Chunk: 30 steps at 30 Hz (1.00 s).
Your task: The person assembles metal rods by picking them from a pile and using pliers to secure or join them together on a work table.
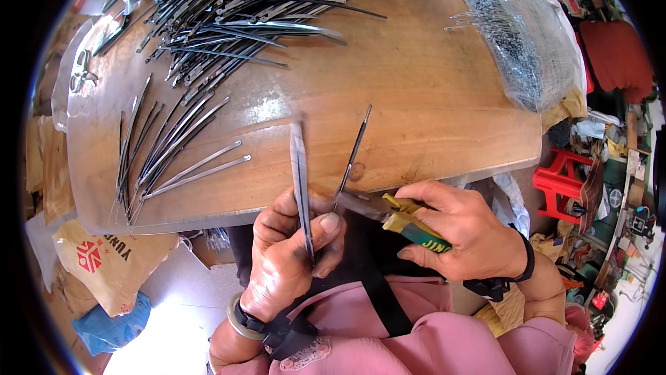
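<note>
My left hand [295,240] is closed around a long, thin metal strip [300,174] that points up and away, slightly blurred. A dark slender rod [356,142] slants up beside it, its lower end between my left fingertips and the pliers' jaws; which of them grips it I cannot tell. In my right hand [461,229] is a pair of pliers [416,231] with yellow and green handles, jaws turned left toward my left fingers. Both hands are over my lap at the table's near edge. Several similar strips [177,142] lie fanned out at the left.
A big heap of dark metal strips [236,11] covers the far left of the wooden table [430,83]. Scissors [83,73] lie at its left edge. A clear plastic bag of thin wire pieces [513,42] rests far right. A red stool [563,184] stands right of the table.
</note>
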Motion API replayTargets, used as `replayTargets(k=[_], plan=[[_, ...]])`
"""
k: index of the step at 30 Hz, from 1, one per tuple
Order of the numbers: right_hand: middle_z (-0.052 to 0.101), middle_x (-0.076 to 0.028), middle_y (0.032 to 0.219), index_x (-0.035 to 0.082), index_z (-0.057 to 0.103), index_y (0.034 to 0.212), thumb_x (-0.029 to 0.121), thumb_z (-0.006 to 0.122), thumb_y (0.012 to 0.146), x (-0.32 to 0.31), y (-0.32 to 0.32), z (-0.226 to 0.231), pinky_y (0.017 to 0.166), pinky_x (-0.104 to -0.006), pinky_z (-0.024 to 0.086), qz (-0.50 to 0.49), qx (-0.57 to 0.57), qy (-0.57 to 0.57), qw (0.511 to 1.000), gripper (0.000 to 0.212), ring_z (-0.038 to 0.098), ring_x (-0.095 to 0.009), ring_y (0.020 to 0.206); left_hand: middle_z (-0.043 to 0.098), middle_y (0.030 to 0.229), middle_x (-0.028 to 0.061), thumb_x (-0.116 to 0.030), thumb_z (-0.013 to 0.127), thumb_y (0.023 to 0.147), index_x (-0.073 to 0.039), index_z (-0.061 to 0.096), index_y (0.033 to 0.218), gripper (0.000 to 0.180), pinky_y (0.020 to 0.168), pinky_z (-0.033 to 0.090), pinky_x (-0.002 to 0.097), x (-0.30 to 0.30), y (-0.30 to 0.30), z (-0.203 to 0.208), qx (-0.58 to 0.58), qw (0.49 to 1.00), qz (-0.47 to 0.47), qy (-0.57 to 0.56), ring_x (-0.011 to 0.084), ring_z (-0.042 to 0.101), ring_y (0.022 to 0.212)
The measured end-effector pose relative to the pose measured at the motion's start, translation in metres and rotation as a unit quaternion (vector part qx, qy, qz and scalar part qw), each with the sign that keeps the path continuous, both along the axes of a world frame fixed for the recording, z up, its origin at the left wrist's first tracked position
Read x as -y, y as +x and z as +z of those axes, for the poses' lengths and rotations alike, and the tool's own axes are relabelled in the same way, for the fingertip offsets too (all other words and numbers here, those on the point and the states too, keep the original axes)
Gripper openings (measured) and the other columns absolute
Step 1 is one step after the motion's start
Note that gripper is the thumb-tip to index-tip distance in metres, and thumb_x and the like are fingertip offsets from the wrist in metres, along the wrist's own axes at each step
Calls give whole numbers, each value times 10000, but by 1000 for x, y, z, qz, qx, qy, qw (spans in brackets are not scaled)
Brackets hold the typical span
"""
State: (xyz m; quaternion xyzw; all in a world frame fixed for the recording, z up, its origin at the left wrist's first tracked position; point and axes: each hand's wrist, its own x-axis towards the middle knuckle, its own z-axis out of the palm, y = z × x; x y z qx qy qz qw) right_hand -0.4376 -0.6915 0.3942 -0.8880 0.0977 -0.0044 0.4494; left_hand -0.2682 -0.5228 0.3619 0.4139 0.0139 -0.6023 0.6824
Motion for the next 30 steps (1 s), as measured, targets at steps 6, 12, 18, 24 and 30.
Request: replayTargets(k=[6, 12, 18, 24, 30], plan=[[600, -195, 1032, -72, 623, 888, 195, 797, 751, -8, 4, -2, 668, -390, 514, -4, 1, -36, 999, 346, 624, -359, 770, 582, 699, 72, -24, 612, 922, 6, 563, 959, 68, 398, 297, 217, 7, -2, -3, 71, 997, 23, 2, 91, 413, 443], [624, -188, 1058, -30, 691, 942, 271, 788, 800, -18, 5, -4, 761, -358, 511, -138, 42, 76, 987, 347, 660, -316, 845, 615, 793, 76, -117, 583, 961, -28, 572, 990, 94, 547, 442, 274, 35, 4, 9, 16, 991, 100, -82, 158, 545, 640], [631, -183, 992, -21, 690, 903, 99, 766, 736, -31, 28, -7, 653, -341, 511, -124, 120, -31, 984, 220, 650, -311, 759, 570, 957, 76, -115, 566, 959, -65, 544, 1021, 83, 948, 449, 410, 49, 2, 12, -122, 980, 135, -82, 250, 548, 986], [628, -171, 1023, -30, 674, 927, 74, 767, 707, -32, 13, -12, 686, -364, 534, -102, 89, -43, 990, 261, 653, -321, 778, 545, 839, 59, -119, 588, 955, -72, 544, 974, 67, 818, 474, 360, 58, -6, 8, -106, 983, 129, -79, 244, 582, 900], [681, -149, 916, 21, 666, 831, 112, 744, 762, 28, 5, 31, 704, -360, 540, -195, 101, -129, 967, 138, 682, -271, 800, 524, 770, 39, -109, 569, 951, -76, 545, 1000, 63, 499, 364, 273, 21, 19, 24, -4, 989, 138, 44, 140, 433, 545]])
